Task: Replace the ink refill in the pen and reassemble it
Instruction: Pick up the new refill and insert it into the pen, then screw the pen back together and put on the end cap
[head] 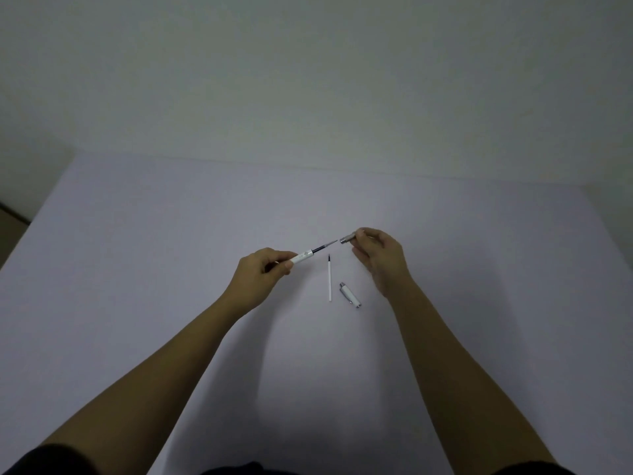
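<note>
My left hand (263, 272) grips a white pen barrel (302, 257) with a dark ink refill (323, 247) sticking out of it, tip pointing up and right. My right hand (380, 257) pinches a small silver grip section (347, 239), held just off the refill's tip, with its open end toward it. Between the hands, a second refill (330, 281), white with a dark tip, lies on the table. A white pen cap (350, 294) with silver ends lies just right of it.
The work happens above a pale lavender table (171, 252) that meets a plain wall at its far edge. A strip of darker floor (10, 217) shows past the table's left side.
</note>
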`<action>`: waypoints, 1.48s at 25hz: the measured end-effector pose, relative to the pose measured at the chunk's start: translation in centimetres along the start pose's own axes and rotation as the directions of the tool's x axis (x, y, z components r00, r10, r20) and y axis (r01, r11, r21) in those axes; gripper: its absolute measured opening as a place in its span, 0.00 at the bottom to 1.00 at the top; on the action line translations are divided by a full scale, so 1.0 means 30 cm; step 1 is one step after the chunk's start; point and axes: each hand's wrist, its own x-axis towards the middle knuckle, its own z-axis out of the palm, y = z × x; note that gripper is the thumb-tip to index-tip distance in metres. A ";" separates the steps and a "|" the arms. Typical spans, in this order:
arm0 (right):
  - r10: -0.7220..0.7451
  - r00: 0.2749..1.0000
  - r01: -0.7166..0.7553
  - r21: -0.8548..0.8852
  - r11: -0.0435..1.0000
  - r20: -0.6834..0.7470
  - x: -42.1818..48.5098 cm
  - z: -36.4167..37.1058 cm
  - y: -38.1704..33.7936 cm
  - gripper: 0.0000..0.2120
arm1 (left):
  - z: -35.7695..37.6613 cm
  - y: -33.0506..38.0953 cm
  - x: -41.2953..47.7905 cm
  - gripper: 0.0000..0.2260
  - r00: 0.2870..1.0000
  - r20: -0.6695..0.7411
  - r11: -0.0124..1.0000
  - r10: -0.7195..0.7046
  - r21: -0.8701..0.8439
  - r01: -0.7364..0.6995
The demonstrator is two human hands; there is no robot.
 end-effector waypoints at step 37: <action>-0.405 0.885 0.458 -0.586 0.668 0.229 -0.244 0.070 -0.073 0.13 | -0.079 0.137 -0.081 0.10 0.945 -0.005 0.934 0.327 0.157 -0.322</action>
